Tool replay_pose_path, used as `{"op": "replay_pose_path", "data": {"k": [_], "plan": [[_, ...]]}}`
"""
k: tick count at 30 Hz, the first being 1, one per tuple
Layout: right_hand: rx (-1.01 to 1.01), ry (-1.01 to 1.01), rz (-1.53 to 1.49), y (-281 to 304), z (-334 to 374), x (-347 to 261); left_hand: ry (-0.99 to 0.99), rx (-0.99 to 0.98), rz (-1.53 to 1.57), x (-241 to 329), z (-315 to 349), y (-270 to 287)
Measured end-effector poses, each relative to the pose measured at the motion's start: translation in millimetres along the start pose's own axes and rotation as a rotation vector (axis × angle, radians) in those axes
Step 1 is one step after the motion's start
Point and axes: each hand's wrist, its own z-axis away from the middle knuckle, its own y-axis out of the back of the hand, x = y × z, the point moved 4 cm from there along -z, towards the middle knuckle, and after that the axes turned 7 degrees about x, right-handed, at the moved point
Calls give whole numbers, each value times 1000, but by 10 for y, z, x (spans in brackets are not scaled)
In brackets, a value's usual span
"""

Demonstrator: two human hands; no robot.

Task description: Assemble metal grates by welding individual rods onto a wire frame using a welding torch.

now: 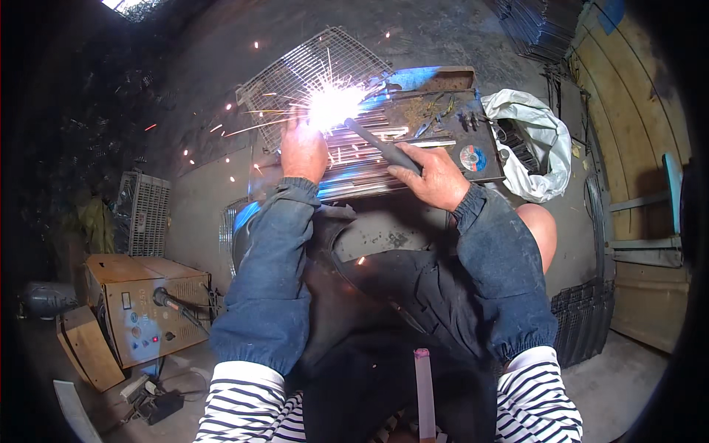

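the right hand [437, 179] gripped one dark torch [378, 145] that pointed into one big bright light [336, 107] over the table [405, 112]. the left hand [303, 155] was just beside the light; the glare hid its fingers, so i could not tell if it held anything. thin metal rods [354, 176], too many to count, lay on the table with one round disc [473, 158]. one white sack [552, 148] sat beside it.

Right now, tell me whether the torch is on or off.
On: the torch in the right hand has a white glare at its tip, with sparks flying.
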Motion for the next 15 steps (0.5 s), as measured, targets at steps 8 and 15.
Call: {"op": "replay_pose_path", "data": {"k": [8,15], "plan": [[-33,-38,-11,47,-29,-124,38,-15,-103,-67,10,-54],[-20,-28,-2,215,64,-193,112,-70,9,-174,234,269]]}}
